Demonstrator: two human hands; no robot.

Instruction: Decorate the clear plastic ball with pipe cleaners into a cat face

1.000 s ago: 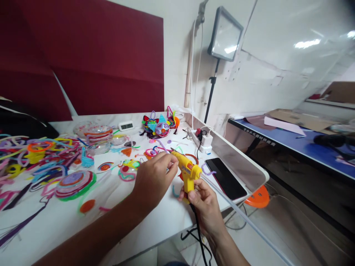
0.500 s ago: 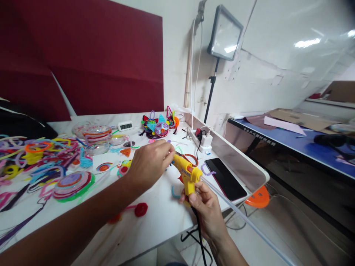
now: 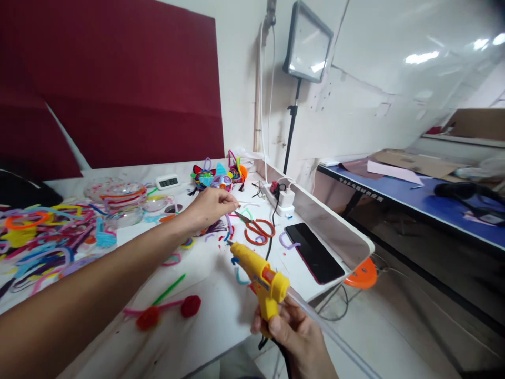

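Note:
A yellow hot glue gun point(image 3: 258, 273) is gripped by the handle in my right hand point(image 3: 302, 334), its nozzle pointing up and left over the table. A long clear glue stick point(image 3: 331, 329) juts from its back end. Beyond the nozzle, my left hand point(image 3: 213, 208) hovers with thumb and fingers pinched together; whether anything is between them cannot be made out. Close to those fingertips lie orange-handled scissors point(image 3: 258, 231). Nearer the front, a red pom-pom point(image 3: 191, 306) and an orange-red one point(image 3: 148, 318) rest beside pink and green pipe cleaners point(image 3: 169, 289).
A black phone point(image 3: 314, 252) lies at the table's right side, with a power strip point(image 3: 278, 197) behind it. Tangled pipe cleaners point(image 3: 43, 231) and clear bowls point(image 3: 124, 202) fill the left. Decorated masks point(image 3: 219, 176) and a small digital clock point(image 3: 168, 182) stand at the back.
My left hand has come away from the glue gun's front end, moving up and left. The gun's nozzle and the scissors are now uncovered. The view has turned slightly right.

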